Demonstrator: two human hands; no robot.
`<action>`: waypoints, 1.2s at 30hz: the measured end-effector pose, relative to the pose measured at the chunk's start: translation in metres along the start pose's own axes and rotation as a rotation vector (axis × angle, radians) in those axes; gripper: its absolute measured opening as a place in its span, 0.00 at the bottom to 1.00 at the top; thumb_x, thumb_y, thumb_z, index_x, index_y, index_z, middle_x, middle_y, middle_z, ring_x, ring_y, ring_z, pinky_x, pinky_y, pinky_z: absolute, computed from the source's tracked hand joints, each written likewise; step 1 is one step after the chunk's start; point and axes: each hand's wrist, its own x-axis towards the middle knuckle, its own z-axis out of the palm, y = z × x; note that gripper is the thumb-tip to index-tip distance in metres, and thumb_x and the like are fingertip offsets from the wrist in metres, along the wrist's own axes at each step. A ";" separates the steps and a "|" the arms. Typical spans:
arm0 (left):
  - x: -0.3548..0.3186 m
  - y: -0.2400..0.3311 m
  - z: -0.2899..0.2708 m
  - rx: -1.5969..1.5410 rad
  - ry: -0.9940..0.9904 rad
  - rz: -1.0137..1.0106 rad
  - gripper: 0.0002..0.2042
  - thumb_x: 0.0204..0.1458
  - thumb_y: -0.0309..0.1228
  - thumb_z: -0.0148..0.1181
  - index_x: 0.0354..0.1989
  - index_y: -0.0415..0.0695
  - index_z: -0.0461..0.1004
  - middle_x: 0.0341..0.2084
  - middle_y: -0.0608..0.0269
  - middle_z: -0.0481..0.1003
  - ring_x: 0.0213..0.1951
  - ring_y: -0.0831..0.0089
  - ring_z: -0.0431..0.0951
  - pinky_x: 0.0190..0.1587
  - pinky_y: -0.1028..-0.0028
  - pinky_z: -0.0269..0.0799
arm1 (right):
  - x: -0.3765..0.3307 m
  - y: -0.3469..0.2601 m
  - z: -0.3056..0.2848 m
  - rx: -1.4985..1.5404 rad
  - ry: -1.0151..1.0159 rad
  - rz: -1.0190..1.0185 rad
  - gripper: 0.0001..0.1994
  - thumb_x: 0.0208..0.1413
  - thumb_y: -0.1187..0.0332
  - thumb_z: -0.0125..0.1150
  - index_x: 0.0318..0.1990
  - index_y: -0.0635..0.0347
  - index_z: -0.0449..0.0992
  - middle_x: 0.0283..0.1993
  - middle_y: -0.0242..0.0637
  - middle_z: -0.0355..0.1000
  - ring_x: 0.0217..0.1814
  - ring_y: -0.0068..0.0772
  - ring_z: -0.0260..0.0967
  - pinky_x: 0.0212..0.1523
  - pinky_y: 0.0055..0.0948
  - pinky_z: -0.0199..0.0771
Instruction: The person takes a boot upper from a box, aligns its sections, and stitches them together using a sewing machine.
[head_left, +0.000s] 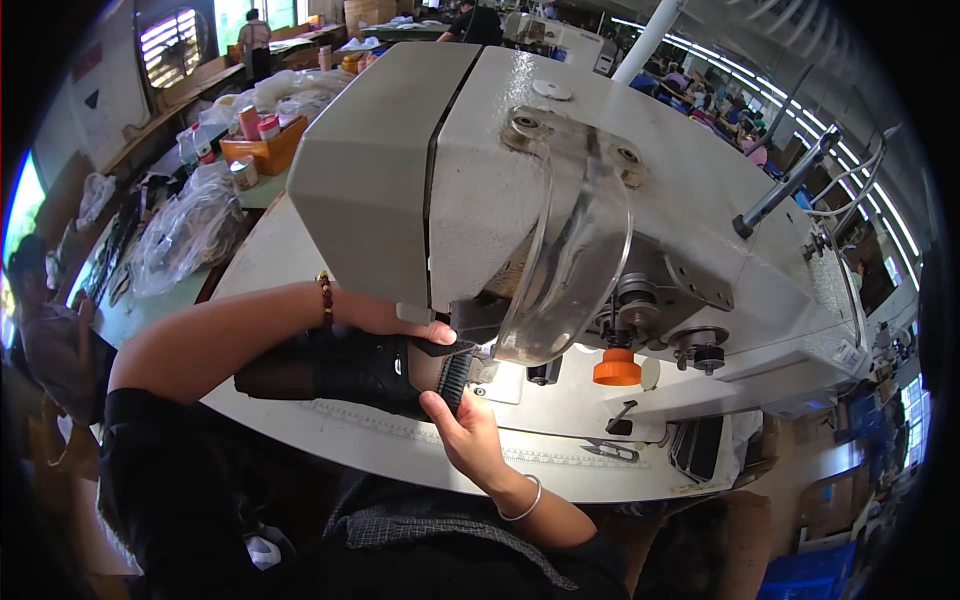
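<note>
Left hand (385, 318) and right hand (462, 420) both pinching black fabric piece (345, 368) on white worktop (280, 250), fed under sewing machine (560, 200).

Clear plastic bags (190, 235) lie heaped on the far-left table (140, 310), beside an orange box (265, 152).
</note>
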 end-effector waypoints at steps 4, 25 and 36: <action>0.006 -0.013 0.011 -0.059 -0.024 -0.070 0.24 0.54 0.51 0.60 0.34 0.37 0.76 0.26 0.57 0.77 0.30 0.70 0.76 0.34 0.70 0.72 | 0.001 0.009 -0.003 0.054 0.010 -0.041 0.11 0.62 0.65 0.58 0.35 0.66 0.73 0.23 0.23 0.64 0.26 0.14 0.55 0.28 0.20 0.61; -0.010 -0.014 0.042 -0.418 0.331 -0.078 0.16 0.52 0.35 0.65 0.43 0.37 0.74 0.36 0.61 0.77 0.40 0.73 0.75 0.45 0.71 0.71 | 0.004 0.012 -0.028 0.157 -0.039 0.200 0.12 0.57 0.62 0.65 0.40 0.63 0.76 0.32 0.26 0.74 0.32 0.14 0.65 0.35 0.18 0.67; -0.018 0.028 0.079 -0.409 0.581 -0.263 0.15 0.55 0.33 0.59 0.46 0.34 0.73 0.37 0.57 0.78 0.41 0.72 0.76 0.45 0.70 0.70 | 0.011 -0.016 -0.077 0.136 -0.196 0.279 0.18 0.57 0.68 0.62 0.53 0.69 0.73 0.46 0.36 0.75 0.46 0.23 0.70 0.52 0.26 0.70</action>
